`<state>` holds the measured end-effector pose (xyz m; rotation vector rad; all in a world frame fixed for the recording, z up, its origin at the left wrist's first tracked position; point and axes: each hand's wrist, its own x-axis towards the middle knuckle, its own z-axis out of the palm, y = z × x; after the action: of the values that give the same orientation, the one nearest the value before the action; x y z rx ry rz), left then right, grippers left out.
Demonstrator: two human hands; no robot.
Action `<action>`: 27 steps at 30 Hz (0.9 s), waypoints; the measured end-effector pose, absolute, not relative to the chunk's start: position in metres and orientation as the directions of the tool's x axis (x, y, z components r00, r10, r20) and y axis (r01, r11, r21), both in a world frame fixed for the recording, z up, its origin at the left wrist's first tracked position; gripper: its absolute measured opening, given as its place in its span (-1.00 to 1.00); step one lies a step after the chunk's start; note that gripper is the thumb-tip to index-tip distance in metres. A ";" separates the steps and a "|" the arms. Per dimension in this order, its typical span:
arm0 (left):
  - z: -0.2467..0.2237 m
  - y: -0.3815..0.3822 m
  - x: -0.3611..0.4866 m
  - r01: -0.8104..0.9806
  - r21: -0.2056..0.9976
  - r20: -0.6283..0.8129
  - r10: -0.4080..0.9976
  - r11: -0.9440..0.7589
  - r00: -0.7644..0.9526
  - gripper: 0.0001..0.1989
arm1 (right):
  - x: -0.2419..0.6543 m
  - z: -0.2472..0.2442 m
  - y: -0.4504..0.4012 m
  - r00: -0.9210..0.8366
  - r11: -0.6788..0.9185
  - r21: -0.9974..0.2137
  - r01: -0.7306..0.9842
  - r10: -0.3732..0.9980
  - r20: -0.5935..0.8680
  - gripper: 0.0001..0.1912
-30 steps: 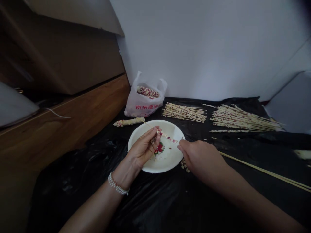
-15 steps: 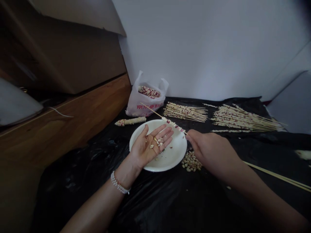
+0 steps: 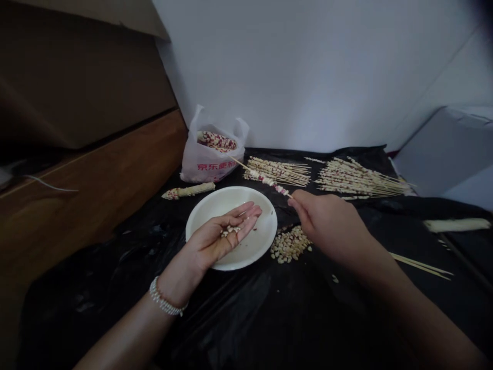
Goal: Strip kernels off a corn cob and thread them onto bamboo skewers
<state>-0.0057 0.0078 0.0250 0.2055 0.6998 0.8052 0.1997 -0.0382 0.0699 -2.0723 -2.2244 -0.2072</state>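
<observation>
My left hand (image 3: 223, 231) is cupped palm up above a white bowl (image 3: 194, 241), with several loose corn kernels (image 3: 230, 231) lying in it. Between the thumb and curled fingers of my right hand (image 3: 323, 216) is the end of a thin skewer (image 3: 265, 179) threaded with white and dark red kernels. The skewer points up and to the left, over the bowl's far rim. Below the right hand, a heap of loose kernels (image 3: 289, 244) lies beside the bowl. Small dark bits are scattered inside the bowl.
A plastic bag (image 3: 192, 159) holding speckled corn cobs (image 3: 216, 140) stands behind the bowl. A mostly stripped cob (image 3: 190, 191) lies before it. Filled skewers lie in a left bundle (image 3: 277, 171) and a right bundle (image 3: 354, 177). Bare sticks (image 3: 419, 264) and another stripped cob (image 3: 458, 225) are at right.
My left hand has gone from flat and spread to more cupped around the kernels. The right hand still holds the skewer. The whole view has shifted, with things sitting further left.
</observation>
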 end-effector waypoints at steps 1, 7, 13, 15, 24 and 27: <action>0.028 0.007 -0.001 -0.579 0.435 -0.507 0.719 0.690 0.476 -0.43 | 0.202 0.071 -0.038 -0.062 0.058 0.029 0.998 0.983 0.171 -0.70; 0.037 -0.003 0.048 -0.476 0.546 -0.499 0.723 0.690 0.477 -0.71 | 0.217 0.077 -0.036 -0.039 0.037 0.013 0.999 0.974 0.225 -0.69; 0.018 -0.018 0.098 -0.261 0.908 -0.154 0.841 0.328 0.519 -0.79 | 0.227 0.079 -0.032 -0.038 0.044 -0.018 0.999 0.969 0.246 -0.69; 0.007 -0.023 0.103 -0.168 0.984 0.048 0.795 0.068 0.604 -0.77 | 0.229 0.079 -0.030 -0.041 0.048 -0.025 0.999 0.970 0.240 -0.69; 0.004 -0.027 0.079 0.020 0.755 0.353 0.432 -0.655 0.830 -0.33 | 0.238 0.064 -0.016 -0.026 0.045 -0.095 0.994 0.981 0.190 -0.72; 0.023 -0.030 0.064 0.040 0.734 0.302 0.378 -0.678 0.875 -0.49 | 0.237 0.054 -0.010 -0.046 0.065 -0.105 0.992 0.985 0.169 -0.72</action>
<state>0.0641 -0.0297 0.0232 2.2660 0.2999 0.5621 0.2373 -0.0098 0.0544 -2.0230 -2.1401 -0.0589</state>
